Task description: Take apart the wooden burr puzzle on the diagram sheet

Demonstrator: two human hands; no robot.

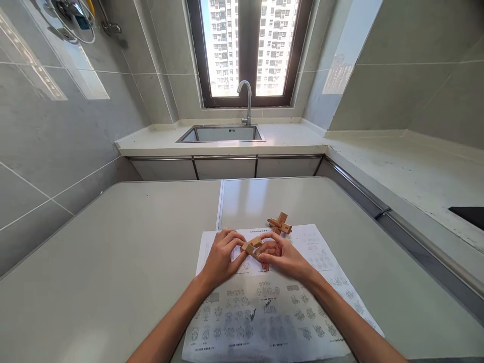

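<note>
Over the printed sheet, low centre: left hand (224, 256) and right hand (282, 254) meeting, both closed around small light-brown notched wooden puzzle blocks (252, 247). Left fingers curled, tips pinching the left end of the blocks; right fingers folded under and around the right end. Blocks lifted just above the paper, tilted, between the two hands. Both forearms bare, coming up from the bottom edge.

Under the hands: large white paper sheet printed with rows of small diagrams (264, 312), lying flat on the pale grey smooth desk (113, 262). Just beyond the right hand, on the far edge of the sheet: second cluster of light-brown wooden puzzle pieces crossed together (280, 224), apart from the hands, untouched.

Further back: white counter with steel sink (223, 134) and curved chrome tap (246, 101), dark-framed window (249, 50) behind, high-rise blocks outside. Grey tiled walls left and right. Dark hob corner (469, 216) on the right counter.
</note>
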